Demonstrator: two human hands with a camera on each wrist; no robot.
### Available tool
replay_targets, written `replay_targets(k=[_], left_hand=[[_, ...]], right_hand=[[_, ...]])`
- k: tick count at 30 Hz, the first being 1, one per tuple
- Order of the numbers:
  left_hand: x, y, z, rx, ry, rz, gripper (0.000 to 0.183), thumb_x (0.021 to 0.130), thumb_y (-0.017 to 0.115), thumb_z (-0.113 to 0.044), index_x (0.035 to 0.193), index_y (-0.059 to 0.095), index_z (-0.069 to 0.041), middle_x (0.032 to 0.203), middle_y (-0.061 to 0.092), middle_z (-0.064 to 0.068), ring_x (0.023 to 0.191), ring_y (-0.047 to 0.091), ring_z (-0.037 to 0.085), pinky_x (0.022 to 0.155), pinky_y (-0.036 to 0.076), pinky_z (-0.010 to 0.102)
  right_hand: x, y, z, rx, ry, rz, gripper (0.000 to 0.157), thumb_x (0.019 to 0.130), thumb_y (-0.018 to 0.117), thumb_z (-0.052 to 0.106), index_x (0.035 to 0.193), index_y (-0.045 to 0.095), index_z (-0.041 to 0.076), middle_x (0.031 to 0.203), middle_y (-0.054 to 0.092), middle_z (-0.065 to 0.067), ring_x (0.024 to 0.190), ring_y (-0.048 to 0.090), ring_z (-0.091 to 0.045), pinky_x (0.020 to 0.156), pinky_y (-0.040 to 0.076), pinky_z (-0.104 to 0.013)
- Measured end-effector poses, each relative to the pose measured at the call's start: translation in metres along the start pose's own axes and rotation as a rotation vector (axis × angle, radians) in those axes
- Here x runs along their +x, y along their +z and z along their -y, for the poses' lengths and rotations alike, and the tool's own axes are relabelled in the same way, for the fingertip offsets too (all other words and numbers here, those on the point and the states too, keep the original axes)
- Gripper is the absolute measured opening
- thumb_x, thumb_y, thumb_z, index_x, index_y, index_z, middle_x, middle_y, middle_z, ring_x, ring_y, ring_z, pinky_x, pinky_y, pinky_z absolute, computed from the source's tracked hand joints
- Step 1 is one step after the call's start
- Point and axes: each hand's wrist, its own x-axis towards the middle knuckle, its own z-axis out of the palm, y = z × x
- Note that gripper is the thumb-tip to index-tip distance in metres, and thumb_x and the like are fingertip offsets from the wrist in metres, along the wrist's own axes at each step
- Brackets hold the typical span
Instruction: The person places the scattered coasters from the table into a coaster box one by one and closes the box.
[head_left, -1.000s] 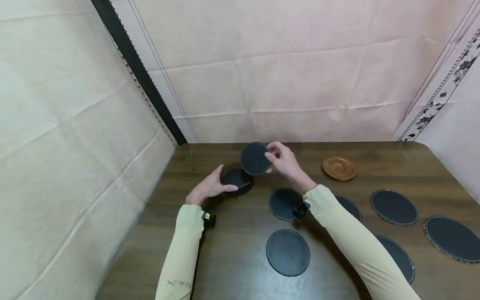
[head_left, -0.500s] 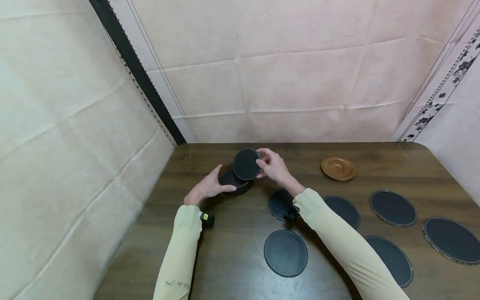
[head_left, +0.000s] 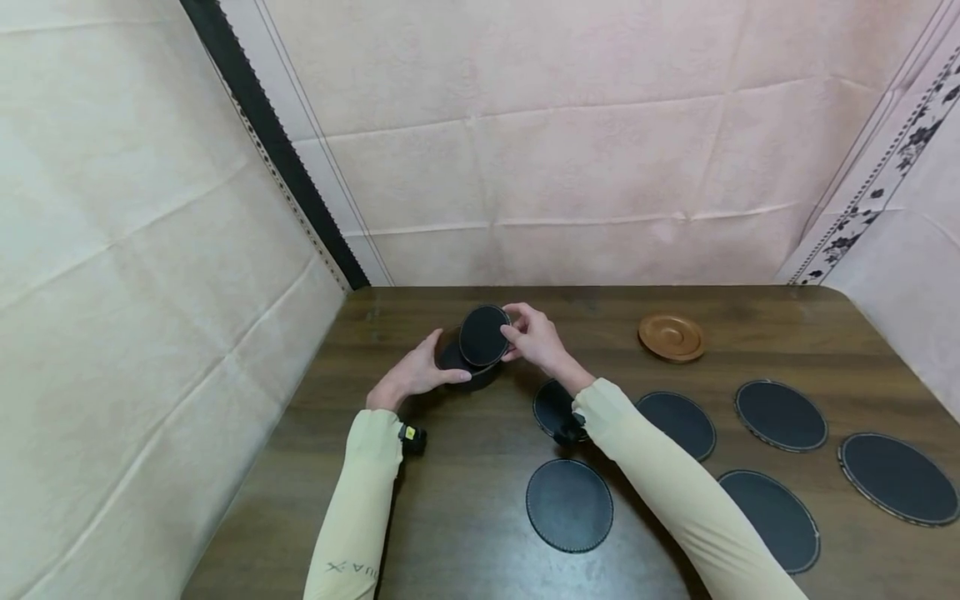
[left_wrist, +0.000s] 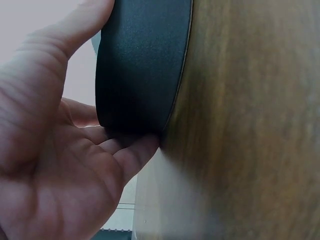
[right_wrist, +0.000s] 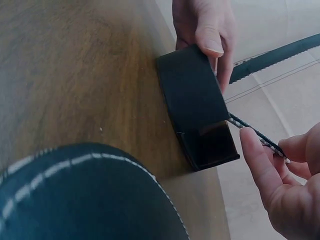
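Observation:
At the far left of the table, a round black coaster holder stands upright, with a notch in its side wall in the right wrist view. My left hand grips it, thumb and fingers around the wall. Between thumb and fingers, my right hand pinches a black round coaster with a stitched edge. That coaster is tilted over the holder, its lower edge at the opening. The right wrist view shows the coaster nearly edge-on beside the holder. The holder's inside is partly hidden.
Several more black coasters lie flat on the brown table, among them one in front, one under the right wrist and one far right. A round wooden dish sits at the back right. Pale cloth walls border the table.
My right hand has moved left and slightly down, bringing the pinched coaster from beside the holder to over its opening. The left hand has stayed on the holder.

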Motion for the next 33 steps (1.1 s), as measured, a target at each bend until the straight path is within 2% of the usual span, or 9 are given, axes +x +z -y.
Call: replay_targets(k=[6, 14, 17, 19, 22, 25, 29, 33], left_hand=[[0.002, 0.001, 0.001, 0.001, 0.007, 0.001, 0.120, 0.074, 0.075, -0.066, 0.158, 0.009, -0.011, 0.163, 0.019, 0.016, 0.147, 0.030, 0.034, 0.116, 0.028, 0.056], [0.001, -0.001, 0.001, -0.026, 0.019, -0.003, 0.116, 0.076, 0.076, -0.061, 0.158, 0.011, -0.010, 0.161, 0.024, 0.016, 0.143, 0.035, 0.034, 0.116, 0.029, 0.056], [0.002, -0.001, 0.000, -0.036, 0.043, -0.003, 0.114, 0.076, 0.077, -0.059, 0.157, 0.014, -0.009, 0.158, 0.029, 0.017, 0.140, 0.039, 0.033, 0.115, 0.032, 0.054], [0.002, -0.001, 0.000, -0.042, 0.050, -0.004, 0.114, 0.076, 0.077, -0.059, 0.157, 0.014, -0.009, 0.157, 0.031, 0.017, 0.138, 0.041, 0.032, 0.114, 0.033, 0.053], [0.002, 0.000, 0.000, -0.044, 0.042, -0.007, 0.115, 0.076, 0.077, -0.060, 0.157, 0.013, -0.009, 0.158, 0.030, 0.016, 0.139, 0.040, 0.032, 0.114, 0.033, 0.054], [0.001, 0.001, 0.000, -0.041, 0.024, -0.002, 0.116, 0.077, 0.077, -0.059, 0.158, 0.010, -0.010, 0.160, 0.027, 0.016, 0.142, 0.036, 0.033, 0.115, 0.031, 0.055], [-0.001, 0.001, -0.002, -0.030, 0.008, 0.003, 0.115, 0.078, 0.076, -0.057, 0.158, 0.008, -0.010, 0.162, 0.021, 0.016, 0.145, 0.031, 0.033, 0.116, 0.029, 0.056], [-0.003, 0.001, -0.002, -0.023, -0.001, -0.003, 0.116, 0.077, 0.076, -0.058, 0.159, 0.007, -0.011, 0.164, 0.018, 0.015, 0.147, 0.029, 0.033, 0.117, 0.028, 0.056]], right_hand=[[0.004, 0.008, -0.004, -0.029, 0.007, 0.030, 0.041, 0.097, 0.062, 0.011, 0.136, 0.053, 0.010, 0.087, 0.063, -0.015, 0.059, 0.068, -0.022, 0.068, 0.059, -0.047], [0.003, 0.015, 0.001, -0.243, -0.002, 0.117, 0.041, 0.096, 0.064, 0.017, 0.136, 0.057, 0.012, 0.083, 0.067, -0.010, 0.062, 0.062, -0.022, 0.064, 0.058, -0.041], [0.002, 0.014, 0.001, -0.307, 0.002, 0.143, 0.042, 0.096, 0.064, 0.019, 0.137, 0.057, 0.014, 0.088, 0.067, -0.009, 0.067, 0.062, -0.025, 0.061, 0.056, -0.036], [0.002, 0.013, 0.001, -0.346, -0.006, 0.159, 0.042, 0.097, 0.063, 0.021, 0.138, 0.057, 0.015, 0.096, 0.068, -0.010, 0.074, 0.063, -0.026, 0.063, 0.056, -0.033], [0.000, 0.008, 0.001, -0.397, -0.044, 0.157, 0.039, 0.099, 0.060, 0.023, 0.136, 0.058, 0.014, 0.115, 0.069, -0.012, 0.092, 0.065, -0.027, 0.076, 0.056, -0.037], [-0.004, 0.000, 0.000, -0.435, -0.077, 0.142, 0.034, 0.100, 0.057, 0.024, 0.130, 0.063, 0.012, 0.126, 0.066, -0.010, 0.107, 0.063, -0.025, 0.087, 0.054, -0.040], [-0.011, -0.013, 0.000, -0.450, -0.091, 0.159, 0.028, 0.100, 0.057, 0.025, 0.123, 0.066, 0.011, 0.121, 0.068, -0.009, 0.101, 0.062, -0.025, 0.086, 0.053, -0.041], [-0.018, -0.025, 0.001, -0.493, -0.107, 0.206, 0.028, 0.099, 0.059, 0.025, 0.122, 0.066, 0.010, 0.118, 0.068, -0.009, 0.097, 0.060, -0.023, 0.086, 0.052, -0.040]])
